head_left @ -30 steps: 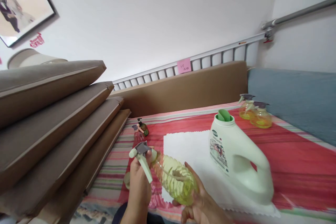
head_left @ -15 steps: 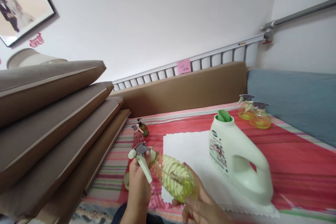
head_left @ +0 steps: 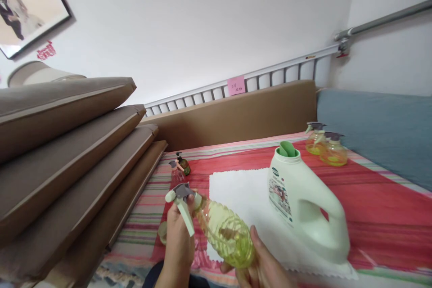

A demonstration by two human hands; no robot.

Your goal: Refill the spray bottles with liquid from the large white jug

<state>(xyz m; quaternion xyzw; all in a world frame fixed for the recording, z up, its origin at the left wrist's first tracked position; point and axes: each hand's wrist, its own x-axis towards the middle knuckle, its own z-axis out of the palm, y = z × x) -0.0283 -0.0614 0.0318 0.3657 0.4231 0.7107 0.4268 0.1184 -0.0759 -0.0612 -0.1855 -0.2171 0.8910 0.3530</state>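
A clear yellow spray bottle [head_left: 225, 229] with ribbed sides lies tilted between my hands, its grey and pale-green trigger head pointing left. My left hand [head_left: 182, 220] is closed around the neck just below the trigger. The fingers of my right hand [head_left: 259, 261] grip the base from the lower right. Some yellow-green liquid shows inside, toward the base. Right of my hands stands a large pale-green jug [head_left: 310, 216] with a handle, a picture label and a green piece [head_left: 287, 149] in its mouth. Beneath the jug is a white cloth [head_left: 239, 189].
Two yellow spray bottles [head_left: 333, 153] stand at the back right near a blue-grey surface [head_left: 374, 130]. A pink spray bottle [head_left: 177, 173] and a dark pump bottle [head_left: 184, 164] are beyond my left hand. Stacked brown cushions [head_left: 74, 144] rise at left; a radiator [head_left: 266, 81] runs behind.
The spray bottle has turned slightly in my hands, and its base shows more openly. My right hand's fingers have shifted on the base. My left hand keeps hold of the neck.
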